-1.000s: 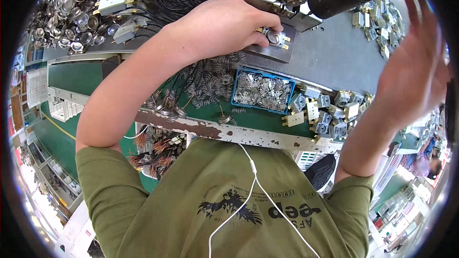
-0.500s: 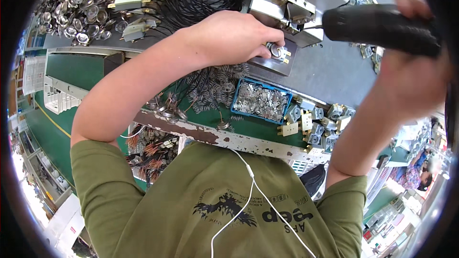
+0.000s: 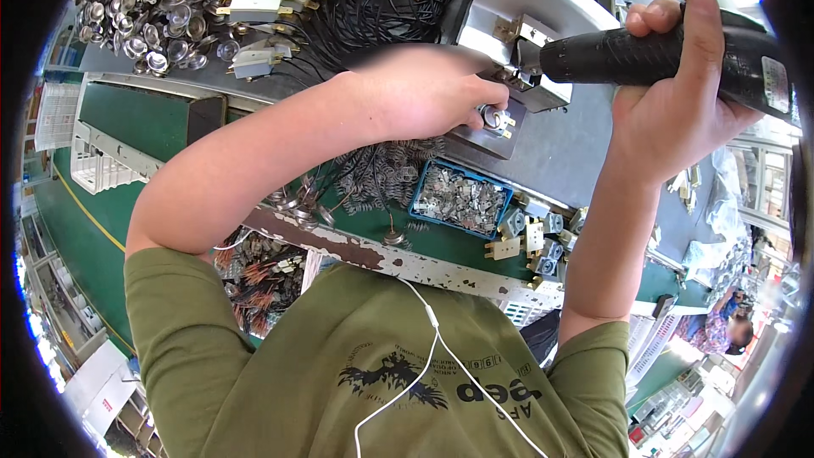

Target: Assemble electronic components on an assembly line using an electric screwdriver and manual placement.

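Observation:
With thumb and fingertips, my left hand (image 3: 424, 97) grips a small switch-like part (image 3: 494, 120) with a round metal piece and brass tabs. The part sits on a metal block (image 3: 482, 144) on the bench. My right hand (image 3: 670, 110) is wrapped round a black power screwdriver (image 3: 606, 58), held level with its nose to the left. That nose is right at a boxy metal fixture (image 3: 549, 97) behind the block; the bit's tip cannot be made out. Part of my left hand's back is smeared.
A blue tray (image 3: 415, 208) of small metal clips stands near the front edge. Beside it lie coil springs (image 3: 377, 178) and several white-and-metal switch parts (image 3: 534, 237). Metal caps (image 3: 170, 13), black wires (image 3: 365, 13) and white terminal blocks (image 3: 256, 2) heap up at the far left.
The screwdriver has shifted left, its nose now up against the metal fixture. My right hand, blurred before, shows clearly round the tool. My left hand keeps its pinch on the part.

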Motion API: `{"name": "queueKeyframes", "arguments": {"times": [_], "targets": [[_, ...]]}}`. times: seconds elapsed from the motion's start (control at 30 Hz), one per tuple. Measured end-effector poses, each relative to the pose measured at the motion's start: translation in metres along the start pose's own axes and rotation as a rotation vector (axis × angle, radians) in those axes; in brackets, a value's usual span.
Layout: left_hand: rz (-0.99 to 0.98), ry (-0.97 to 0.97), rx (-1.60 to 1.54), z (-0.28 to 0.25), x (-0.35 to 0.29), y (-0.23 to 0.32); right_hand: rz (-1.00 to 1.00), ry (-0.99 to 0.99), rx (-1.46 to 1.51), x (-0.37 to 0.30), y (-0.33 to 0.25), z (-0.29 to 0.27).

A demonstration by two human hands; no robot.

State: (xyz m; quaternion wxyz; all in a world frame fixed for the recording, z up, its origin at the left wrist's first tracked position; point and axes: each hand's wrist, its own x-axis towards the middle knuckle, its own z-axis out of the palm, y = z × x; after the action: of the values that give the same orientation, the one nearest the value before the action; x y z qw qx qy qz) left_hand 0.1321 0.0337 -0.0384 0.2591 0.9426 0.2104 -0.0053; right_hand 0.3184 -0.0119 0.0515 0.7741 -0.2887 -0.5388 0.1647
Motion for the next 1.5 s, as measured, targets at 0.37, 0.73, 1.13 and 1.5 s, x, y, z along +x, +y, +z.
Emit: {"name": "queueKeyframes", "arguments": {"times": [0.37,0.73,1.13,1.5], "targets": [[0.000,0.004,0.033,-0.005,-0.003,0.004,-0.036,-0.072,-0.333,-0.012,-0.005,0.018],[0.022,0.090,0.010,0.003,-0.005,-0.003,0.046,-0.227,-0.417,0.002,-0.005,0.017],[0.038,0.117,0.028,0.004,-0.006,-0.001,-0.107,0.049,-0.357,-0.013,-0.003,0.038],[-0.007,0.076,0.010,-0.001,-0.005,-0.001,0.042,-0.155,-0.098,-0.033,-0.015,0.003]]}}
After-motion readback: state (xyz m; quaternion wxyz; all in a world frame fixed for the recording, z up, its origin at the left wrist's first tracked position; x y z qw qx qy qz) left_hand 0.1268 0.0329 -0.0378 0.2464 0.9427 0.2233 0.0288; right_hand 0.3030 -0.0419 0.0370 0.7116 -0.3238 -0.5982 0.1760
